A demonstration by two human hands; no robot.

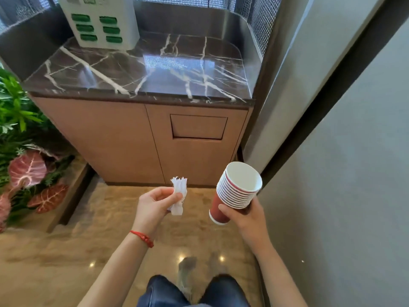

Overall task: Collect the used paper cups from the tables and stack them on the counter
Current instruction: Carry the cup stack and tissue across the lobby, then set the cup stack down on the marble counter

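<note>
My right hand (243, 214) grips a stack of several red paper cups (235, 191) with white rims, tilted so the open mouth of the top cup faces up and to the right. My left hand (155, 204), with a red string bracelet on the wrist, pinches a crumpled white paper napkin (178, 197) between thumb and fingers. Both hands are held at waist height above the floor, in front of a dark marble counter (141, 72) with white veins on a tan wooden cabinet.
A white box with green slots (99, 21) stands at the counter's back left. The cabinet front has a flap door (198, 127). Green and pink plants (24, 151) fill a planter on the left. A grey wall (343, 151) runs along the right. The floor is glossy beige stone.
</note>
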